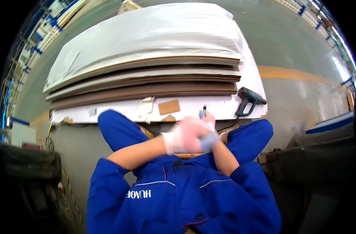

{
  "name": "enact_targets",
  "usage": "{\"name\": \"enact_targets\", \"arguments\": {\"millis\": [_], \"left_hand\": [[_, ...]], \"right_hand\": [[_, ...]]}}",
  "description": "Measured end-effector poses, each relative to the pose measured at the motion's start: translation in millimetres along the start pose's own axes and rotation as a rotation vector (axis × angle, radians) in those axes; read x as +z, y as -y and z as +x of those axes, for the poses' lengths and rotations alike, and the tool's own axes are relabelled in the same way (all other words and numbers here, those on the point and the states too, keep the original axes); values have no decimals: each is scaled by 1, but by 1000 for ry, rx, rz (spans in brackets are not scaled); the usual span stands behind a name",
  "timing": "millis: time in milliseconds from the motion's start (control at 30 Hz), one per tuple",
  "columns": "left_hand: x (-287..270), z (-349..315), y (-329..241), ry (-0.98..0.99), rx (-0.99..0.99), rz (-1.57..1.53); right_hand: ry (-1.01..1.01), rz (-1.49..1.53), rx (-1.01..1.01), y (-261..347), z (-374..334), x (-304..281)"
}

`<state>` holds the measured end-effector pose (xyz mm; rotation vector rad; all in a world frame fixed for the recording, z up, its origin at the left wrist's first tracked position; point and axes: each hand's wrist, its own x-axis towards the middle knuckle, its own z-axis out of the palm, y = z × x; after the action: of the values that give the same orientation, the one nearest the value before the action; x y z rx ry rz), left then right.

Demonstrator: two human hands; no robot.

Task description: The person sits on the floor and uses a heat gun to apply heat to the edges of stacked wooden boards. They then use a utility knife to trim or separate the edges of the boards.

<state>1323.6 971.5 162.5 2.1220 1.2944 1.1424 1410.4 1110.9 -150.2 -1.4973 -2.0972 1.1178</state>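
Note:
My left hand [183, 137], in a pale pink and white glove, is smeared by motion. It crosses in front of my right hand [210, 123] and overlaps it, so where the two touch cannot be made out. A small slim tool [203, 112] with a dark tip sticks up from the right hand's closed fingers; its kind is unclear. Just beyond the hands, a brown rectangular piece [169, 107] lies on the white board [119, 113]. Beside it are a crumpled white scrap [146, 106] and a smaller brown scrap [169, 118].
Long brown panels [146, 91] are stacked on the board, topped by white sheeting [146, 37]. A dark teal heat gun [248, 104] lies at the board's right end. Dark padded shapes stand at left [25, 165] and right [318, 160]. A yellow floor stripe [291, 74] runs off right.

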Motion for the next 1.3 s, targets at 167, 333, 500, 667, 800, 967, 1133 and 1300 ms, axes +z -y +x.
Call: {"name": "enact_targets", "arguments": {"millis": [167, 333, 500, 667, 800, 967, 1133, 1300], "left_hand": [[71, 36, -126, 208, 78, -423], [88, 29, -174, -31, 422, -378], [89, 48, -199, -95, 774, -298], [69, 56, -197, -92, 960, -301], [40, 76, -167, -95, 876, -393], [-22, 121, -84, -35, 123, -672], [-50, 194, 106, 10, -462, -291], [16, 212, 250, 239, -369, 268]], "right_hand": [[-117, 522, -152, -24, 46, 0], [-84, 1201, 22, -2, 27, -22], [-235, 1008, 24, -21, 39, -52], [-280, 1057, 7, -24, 45, -56], [-467, 1239, 72, 10, 34, -90], [-540, 1179, -90, -15, 50, -95], [-617, 1107, 270, -34, 63, -111], [-669, 1056, 324, -48, 107, -124]]}}
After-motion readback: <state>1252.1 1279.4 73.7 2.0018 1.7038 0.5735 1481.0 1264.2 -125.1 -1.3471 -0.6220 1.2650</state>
